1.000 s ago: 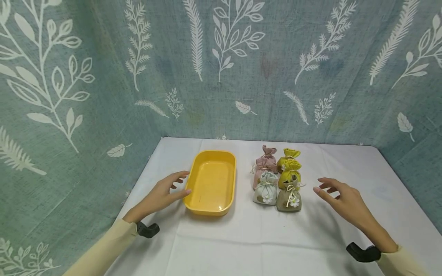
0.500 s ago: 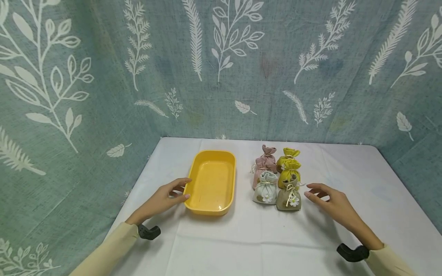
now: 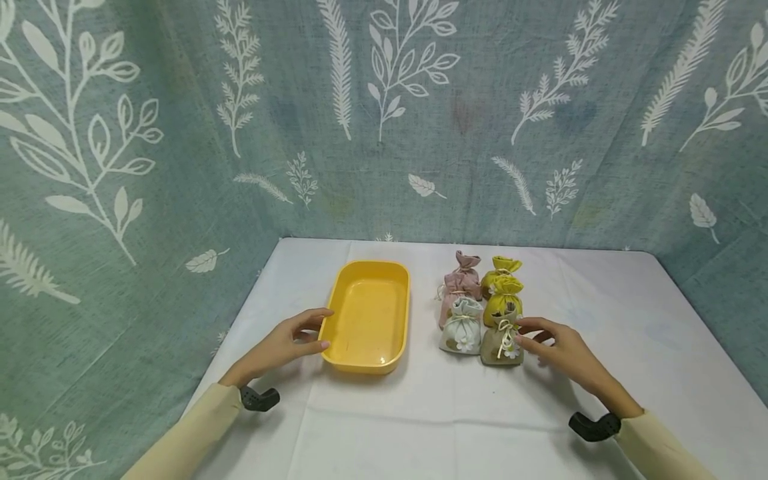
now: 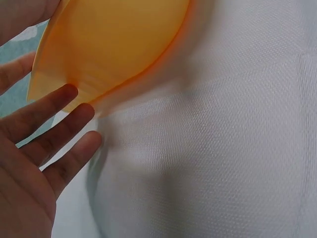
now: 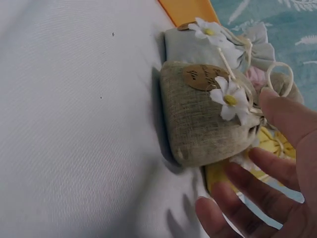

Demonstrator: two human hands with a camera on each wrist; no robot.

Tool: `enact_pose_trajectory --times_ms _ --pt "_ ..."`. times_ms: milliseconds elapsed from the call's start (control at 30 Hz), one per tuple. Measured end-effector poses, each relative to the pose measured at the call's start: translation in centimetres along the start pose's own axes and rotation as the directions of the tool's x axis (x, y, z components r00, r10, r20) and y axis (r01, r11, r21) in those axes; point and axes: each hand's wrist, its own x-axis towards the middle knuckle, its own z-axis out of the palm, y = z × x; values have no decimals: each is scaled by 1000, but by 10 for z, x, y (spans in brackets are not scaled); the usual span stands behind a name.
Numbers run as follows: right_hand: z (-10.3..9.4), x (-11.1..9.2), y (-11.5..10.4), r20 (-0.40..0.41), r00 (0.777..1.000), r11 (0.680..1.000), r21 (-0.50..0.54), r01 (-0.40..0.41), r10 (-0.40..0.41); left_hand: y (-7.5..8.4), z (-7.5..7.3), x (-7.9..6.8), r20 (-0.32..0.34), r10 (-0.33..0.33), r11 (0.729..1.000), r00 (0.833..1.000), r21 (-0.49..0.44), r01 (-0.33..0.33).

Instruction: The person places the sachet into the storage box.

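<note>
My left hand point(image 3: 282, 347) is at the left side of a yellow plastic tray point(image 3: 366, 307). In the left wrist view its fairly straight fingers point(image 4: 49, 106) touch the tray's outer wall. On the right, my right hand point(image 3: 561, 350) reaches to a brown drawstring sachet point(image 3: 493, 348) with a white flower. Its thumb point(image 5: 290, 111) is by the sachet's tied neck, while the other fingers are spread. Beside the brown sachet stands a pale grey-green one point(image 3: 459, 331). Behind are two yellow sachets, front point(image 3: 500, 307) and rear point(image 3: 507, 263), and two pink ones, front point(image 3: 459, 288) and rear point(image 3: 469, 262).
A white cloth point(image 3: 384, 440) covers the table. Leaf-patterned blue-green curtain point(image 3: 420, 160) hangs behind the table and along both sides. The tray holds nothing and stands left of the sachet group, with a strip of cloth between them.
My right hand has moved left to the brown sachet. My left hand has dropped slightly nearer and come against the tray's side. Tray and sachets have stayed in place.
</note>
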Motion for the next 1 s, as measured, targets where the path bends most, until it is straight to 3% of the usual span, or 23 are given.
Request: enact_pose_trajectory --times_ms 233,567,833,1000 --pt "5 7 -4 45 998 999 24 33 -34 -3 -2 0 26 -17 999 1000 -51 18" --pt "7 8 -2 25 993 993 29 118 -119 -1 -3 -2 35 5 997 999 -74 -2" --pt "11 6 -3 -5 992 987 93 128 -128 -2 -3 -3 26 -35 998 999 -59 37" --pt "10 4 -6 -19 988 983 105 152 -151 -5 -1 -1 33 -17 996 999 -89 20"
